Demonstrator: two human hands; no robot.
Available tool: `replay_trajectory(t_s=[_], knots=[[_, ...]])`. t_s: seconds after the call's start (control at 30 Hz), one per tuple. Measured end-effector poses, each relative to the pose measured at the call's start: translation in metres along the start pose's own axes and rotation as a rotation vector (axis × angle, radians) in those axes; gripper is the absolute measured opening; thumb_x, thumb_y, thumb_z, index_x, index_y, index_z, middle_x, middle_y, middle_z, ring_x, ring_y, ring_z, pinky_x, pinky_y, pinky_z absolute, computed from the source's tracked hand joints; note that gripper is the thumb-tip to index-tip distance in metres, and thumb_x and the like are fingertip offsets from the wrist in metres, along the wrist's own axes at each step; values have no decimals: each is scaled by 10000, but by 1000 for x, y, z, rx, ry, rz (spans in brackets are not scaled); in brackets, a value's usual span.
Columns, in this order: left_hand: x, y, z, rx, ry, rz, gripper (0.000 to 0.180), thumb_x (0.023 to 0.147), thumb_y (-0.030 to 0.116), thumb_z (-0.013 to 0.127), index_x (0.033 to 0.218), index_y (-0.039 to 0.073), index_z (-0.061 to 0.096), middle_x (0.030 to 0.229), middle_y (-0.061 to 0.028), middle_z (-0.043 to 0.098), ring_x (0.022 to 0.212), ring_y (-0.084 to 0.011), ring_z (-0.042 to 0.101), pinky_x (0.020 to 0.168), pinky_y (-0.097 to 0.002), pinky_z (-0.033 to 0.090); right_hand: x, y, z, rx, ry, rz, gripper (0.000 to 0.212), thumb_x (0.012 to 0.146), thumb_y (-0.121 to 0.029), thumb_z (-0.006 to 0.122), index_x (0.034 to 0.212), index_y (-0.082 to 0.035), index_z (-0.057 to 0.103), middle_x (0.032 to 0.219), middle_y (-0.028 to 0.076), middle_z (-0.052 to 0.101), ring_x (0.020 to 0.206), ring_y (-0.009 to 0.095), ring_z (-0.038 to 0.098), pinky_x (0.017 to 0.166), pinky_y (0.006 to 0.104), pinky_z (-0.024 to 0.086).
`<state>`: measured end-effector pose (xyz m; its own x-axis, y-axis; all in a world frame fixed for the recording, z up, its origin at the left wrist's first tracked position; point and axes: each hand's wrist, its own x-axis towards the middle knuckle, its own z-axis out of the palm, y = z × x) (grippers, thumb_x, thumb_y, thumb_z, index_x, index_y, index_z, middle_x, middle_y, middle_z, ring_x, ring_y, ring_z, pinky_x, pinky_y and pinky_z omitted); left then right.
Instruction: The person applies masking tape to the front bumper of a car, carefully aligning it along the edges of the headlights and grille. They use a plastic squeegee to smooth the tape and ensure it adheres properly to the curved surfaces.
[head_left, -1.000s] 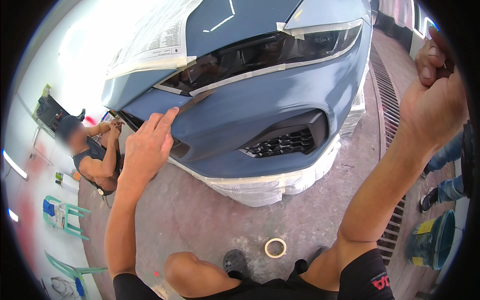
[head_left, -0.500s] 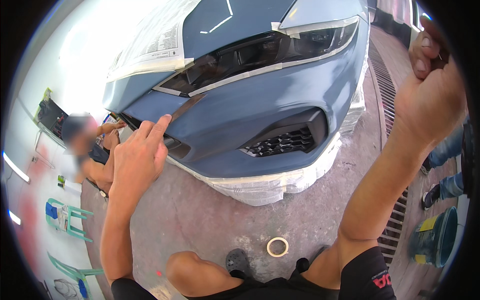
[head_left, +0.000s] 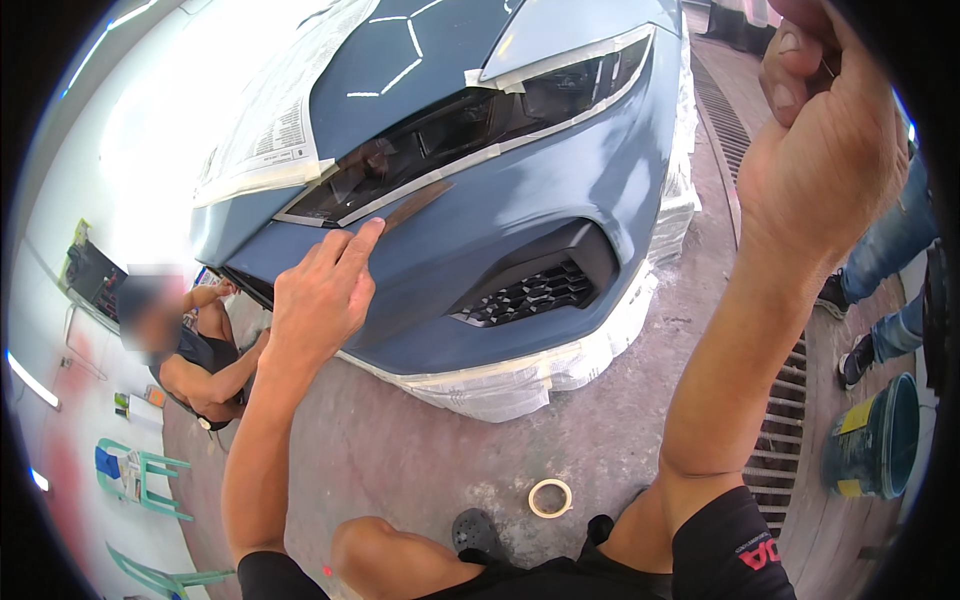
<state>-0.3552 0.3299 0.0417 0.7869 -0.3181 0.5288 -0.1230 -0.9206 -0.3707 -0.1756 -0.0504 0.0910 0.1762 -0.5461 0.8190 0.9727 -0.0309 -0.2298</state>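
A roll of masking tape (head_left: 550,497) lies flat on the concrete floor (head_left: 420,460) at 6 o'clock, between the knees. The left hand (head_left: 320,300), at 9 o'clock of centre, has its fingers extended, the index fingertip pressing a strip of tape (head_left: 418,205) onto the blue bumper (head_left: 560,190) just below the masked headlight (head_left: 450,130). The right hand (head_left: 825,150), raised at 2 o'clock, is closed in a pinch; what it grips cannot be determined. A second person (head_left: 185,355) crouches at 9 o'clock.
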Motion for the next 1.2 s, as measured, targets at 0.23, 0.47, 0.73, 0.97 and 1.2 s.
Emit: replay_trajectory(t_s=[0.23,0.47,0.73,0.97,1.2], knots=[[27,25,16,-38,1,-14,627,947,-10,727,1559,111,669,1167,-109,732,933,-324,769,756,-433,620,6,3,-12,1,32,-7,416,1178,-366,654,1076,-14,851,786,21,646,656,92,508,618,251,354],[47,41,30,-45,18,-13,623,964,14,722,1573,128,659,1188,-98,734,950,-324,774,750,-438,622,9,5,-20,5,62,-10,414,1170,-370,668,1070,-16,856,785,17,653,657,88,513,618,249,357],[54,49,30,-75,-4,-45,589,995,27,696,1571,144,664,1199,-107,742,959,-345,780,771,-475,624,9,8,-24,7,81,-17,411,1161,-375,685,1062,-18,862,785,13,662,658,82,518,617,247,361],[25,26,23,-27,8,-52,636,950,16,731,1570,141,661,1158,-86,719,957,-315,773,787,-462,643,9,10,-24,2,72,-21,409,1153,-379,699,1056,-20,867,785,10,670,659,78,523,617,245,364],[-14,-1,-8,16,-91,-148,594,956,6,715,1538,124,682,1096,-93,702,916,-315,759,763,-460,628,4,11,-13,-8,37,-12,407,1145,-383,714,1049,-22,872,784,7,678,659,73,527,617,242,367]])
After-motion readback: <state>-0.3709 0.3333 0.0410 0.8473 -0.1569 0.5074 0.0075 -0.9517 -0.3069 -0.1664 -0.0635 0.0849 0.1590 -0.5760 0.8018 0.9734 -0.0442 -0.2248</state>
